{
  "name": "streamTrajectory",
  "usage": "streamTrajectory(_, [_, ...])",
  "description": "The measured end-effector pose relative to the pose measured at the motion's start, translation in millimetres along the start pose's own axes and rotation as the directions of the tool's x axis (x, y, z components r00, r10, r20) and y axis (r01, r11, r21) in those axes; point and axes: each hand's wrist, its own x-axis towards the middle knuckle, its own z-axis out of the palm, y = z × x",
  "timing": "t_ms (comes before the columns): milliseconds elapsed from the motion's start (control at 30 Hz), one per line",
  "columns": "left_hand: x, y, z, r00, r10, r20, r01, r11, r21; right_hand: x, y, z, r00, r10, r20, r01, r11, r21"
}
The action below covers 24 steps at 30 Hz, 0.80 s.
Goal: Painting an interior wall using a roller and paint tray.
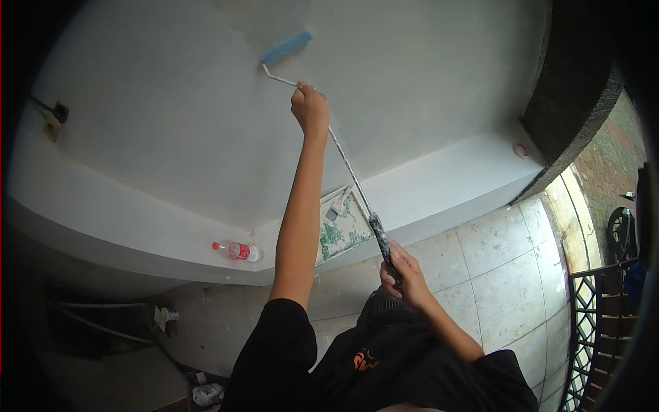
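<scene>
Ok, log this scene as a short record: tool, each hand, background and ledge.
Tool: paint roller, blue
Left hand: gripping the metal rod near the roller head
Right hand: holding the dark handle
Background: pale wall
Ledge: paint-stained tray; clear bottle with red cap

Roller (287,47) seemingly against wall (425,75); bottle (237,251) on ledge (446,175), left of tray (346,237).

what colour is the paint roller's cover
The cover is blue; it shows best in the head view.
</scene>
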Motion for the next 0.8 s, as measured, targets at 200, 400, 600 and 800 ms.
streamTrajectory(200, [-49.4, -8.9, 4.7, 0.912, -0.255, 0.32, 0.368, 0.853, -0.37, -54.6, 4.2, -0.2, 0.932, -0.196, -0.305, 0.084, 0.935, -0.345])
streamTrajectory(400, [-54.6, 14.6, 12.4, 0.847, -0.258, 0.465, 0.454, 0.806, -0.38, -64.2, 16.8, 9.9, 0.728, -0.676, -0.117, 0.242, 0.413, -0.878])
streamTrajectory(600, [-38.4, 6.8, 6.0, 0.841, -0.256, 0.476, 0.473, 0.775, -0.42, -66.2, 4.8, 24.9, 0.852, -0.481, -0.208, 0.179, 0.639, -0.748])
streamTrajectory(800, [-30.1, -19.5, 12.8, 0.893, -0.299, 0.337, 0.403, 0.866, -0.297, -51.0, -5.5, 38.3, 0.962, -0.102, -0.254, 0.017, 0.949, -0.316])
